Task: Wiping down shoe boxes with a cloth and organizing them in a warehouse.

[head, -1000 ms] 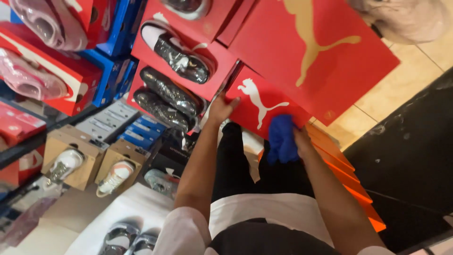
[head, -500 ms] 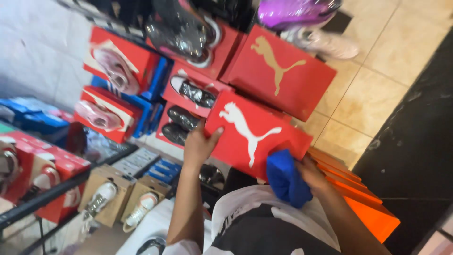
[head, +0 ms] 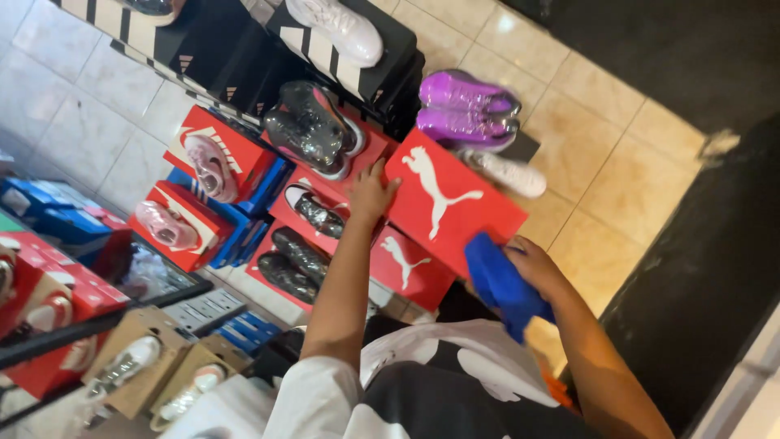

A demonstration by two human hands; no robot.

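Head view | left hand [head: 371, 193] flat, fingers spread on red shoe box [head: 455, 203] near centre | right hand [head: 532, 264] at 4 o'clock, fingers closed on blue cloth [head: 504, 284] touching box edge | step: wiping box, judged | next: steady box, sweep lid | purple shoes [head: 467, 106] at 12 o'clock
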